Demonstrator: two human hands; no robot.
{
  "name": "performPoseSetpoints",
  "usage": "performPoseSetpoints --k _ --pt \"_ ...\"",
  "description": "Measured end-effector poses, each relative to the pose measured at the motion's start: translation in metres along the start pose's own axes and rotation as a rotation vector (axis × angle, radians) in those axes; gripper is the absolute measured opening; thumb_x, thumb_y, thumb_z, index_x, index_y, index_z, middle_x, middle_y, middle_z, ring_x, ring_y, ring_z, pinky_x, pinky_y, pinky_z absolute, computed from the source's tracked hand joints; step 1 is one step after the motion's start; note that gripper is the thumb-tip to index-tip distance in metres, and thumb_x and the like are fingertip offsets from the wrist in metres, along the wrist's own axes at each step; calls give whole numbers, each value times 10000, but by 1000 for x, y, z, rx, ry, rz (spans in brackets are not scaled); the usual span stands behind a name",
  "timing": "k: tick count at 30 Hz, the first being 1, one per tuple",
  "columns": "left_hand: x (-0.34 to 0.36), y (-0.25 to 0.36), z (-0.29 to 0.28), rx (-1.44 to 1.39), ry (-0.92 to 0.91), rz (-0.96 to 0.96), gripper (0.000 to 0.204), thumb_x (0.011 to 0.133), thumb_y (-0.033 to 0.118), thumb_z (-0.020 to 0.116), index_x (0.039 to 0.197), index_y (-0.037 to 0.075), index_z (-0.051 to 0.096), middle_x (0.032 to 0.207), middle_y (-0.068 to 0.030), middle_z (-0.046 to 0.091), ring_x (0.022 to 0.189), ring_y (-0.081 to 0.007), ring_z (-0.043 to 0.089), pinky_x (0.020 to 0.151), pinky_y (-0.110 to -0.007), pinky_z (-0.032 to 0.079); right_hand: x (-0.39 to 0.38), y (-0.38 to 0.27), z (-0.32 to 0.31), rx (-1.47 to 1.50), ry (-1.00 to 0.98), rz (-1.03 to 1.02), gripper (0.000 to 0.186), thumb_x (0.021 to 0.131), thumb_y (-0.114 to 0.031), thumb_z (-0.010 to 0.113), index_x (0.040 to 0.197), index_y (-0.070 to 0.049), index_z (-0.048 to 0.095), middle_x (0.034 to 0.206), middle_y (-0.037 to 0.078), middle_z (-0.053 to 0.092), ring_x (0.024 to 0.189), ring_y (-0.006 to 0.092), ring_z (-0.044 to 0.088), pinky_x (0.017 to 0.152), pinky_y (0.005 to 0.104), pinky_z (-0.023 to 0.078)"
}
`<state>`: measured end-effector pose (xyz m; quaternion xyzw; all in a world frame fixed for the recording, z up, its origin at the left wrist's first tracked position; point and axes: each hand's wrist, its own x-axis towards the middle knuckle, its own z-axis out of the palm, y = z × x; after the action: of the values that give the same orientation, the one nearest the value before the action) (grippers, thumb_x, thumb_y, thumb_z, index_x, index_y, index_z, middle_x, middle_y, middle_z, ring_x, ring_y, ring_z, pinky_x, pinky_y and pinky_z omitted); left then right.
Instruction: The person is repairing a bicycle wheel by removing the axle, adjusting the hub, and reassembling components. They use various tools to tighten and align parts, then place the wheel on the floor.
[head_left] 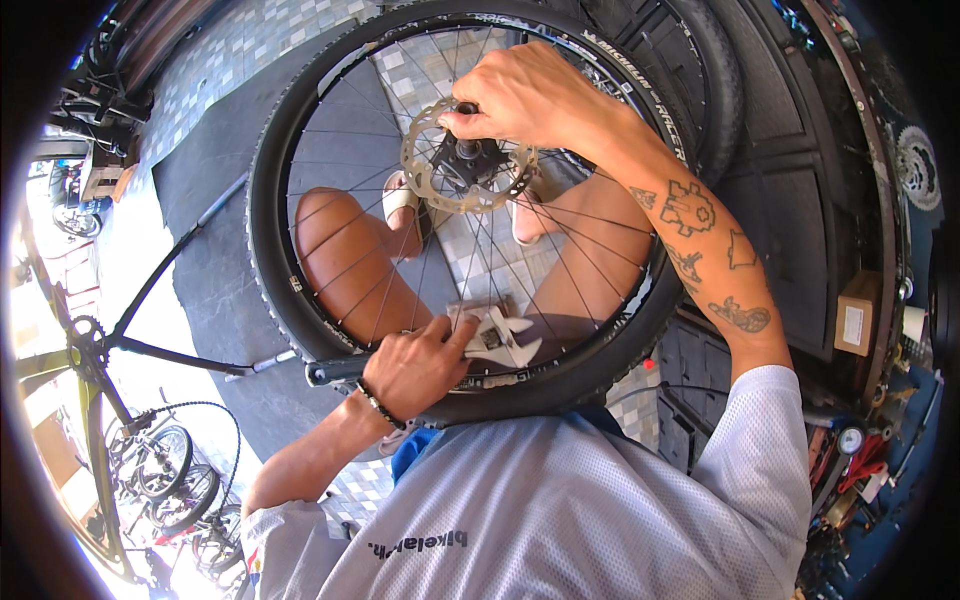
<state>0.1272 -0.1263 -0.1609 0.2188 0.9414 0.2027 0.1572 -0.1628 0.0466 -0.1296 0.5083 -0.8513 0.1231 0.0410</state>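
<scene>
A bicycle wheel (268, 270) with a black knobbly tyre rests over my lap, its brake-rotor side up. The silver disc rotor (415, 165) is fixed around the black hub (465, 165). My right hand (520, 95) pinches the hub's axle end (466, 108), a small dark piece partly hidden by the fingers. My left hand (415, 365) is wrapped round an adjustable wrench (512, 345), whose silver jaws lie over the spokes near the lower rim. The wrench's black handle end sticks out left of the hand, over the tyre. The jaws are apart from the hub.
A bicycle frame (95, 345) stands at left beside a dark mat (215, 150). Beyond it are several bicycles (165, 465). Dark cabinets (770, 220) run along the right, with another tyre (725, 90), a cardboard box (857, 313) and hanging tools (850, 440). Tiles cover the floor (240, 60).
</scene>
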Motion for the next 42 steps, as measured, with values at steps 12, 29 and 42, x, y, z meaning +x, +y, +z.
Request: performPoseSetpoints --k 12,29,42 --pt "69 -68 -95 -1253 -30 -638 411 1169 410 405 990 68 546 630 29 453 423 -67 405 366 -257 339 2 -7 -6 33 -48 8 492 942 -483 691 749 -34 754 663 186 687 665 401 721 668 506 580" --pt "123 -57 -108 -1022 -91 -762 544 1064 529 640 856 27 651 630 -39 601 447 -123 558 395 -285 434 7 -12 -3 -11 -3 15 489 937 -441 667 754 6 745 718 201 705 688 395 726 689 495 593" --pt "127 -87 -90 -1232 68 -602 282 1015 241 633 956 -22 717 683 -89 680 436 -149 578 390 -277 442 23 -17 33 130 93 63 339 749 -391 714 710 -62 788 684 198 714 681 408 727 656 508 578"
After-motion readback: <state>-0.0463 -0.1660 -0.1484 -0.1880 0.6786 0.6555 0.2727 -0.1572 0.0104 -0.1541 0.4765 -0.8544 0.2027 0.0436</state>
